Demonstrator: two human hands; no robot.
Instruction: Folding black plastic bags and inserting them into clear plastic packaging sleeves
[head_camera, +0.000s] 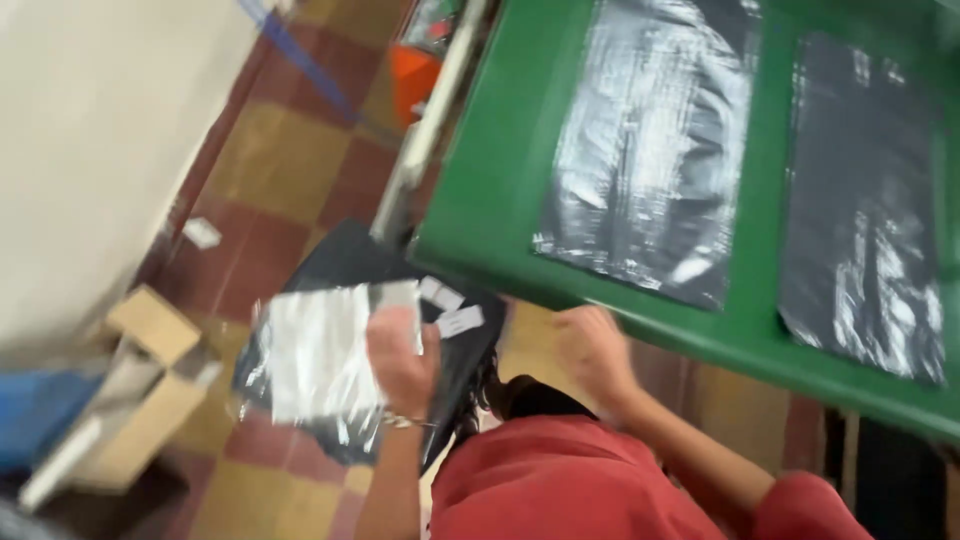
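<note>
Shiny clear-and-silver plastic, a flat bag (318, 358), is pinched at its right edge by the left hand (400, 355), fingers curled over it; a thin bracelet sits at that wrist. The bag hangs below the table edge, over the floor, its long axis running roughly up and down in the head view, tilted slightly, with its broad face toward the camera. Behind it lies a larger black bag (455, 365), dark and glossy, carrying two small white rectangular labels (452, 310) near its upper right corner, just beside the thumb.

To the right, the right hand (592, 352) is closed into a loose fist just under the near rim of the green table (500, 170); motion blur hides whether it grips anything. Red sleeves cover the person's lap and elbow below.

On the tabletop lie two black plastic bags (650, 140), flat, side by side but apart, their long axes running away from the person, both streaked with glare.

On the chequered red and yellow floor tiles (270, 170) sit one open cardboard box (140, 390) at lower left and one small white scrap (201, 232). An orange object (415, 80) stands beyond the table's left corner.
</note>
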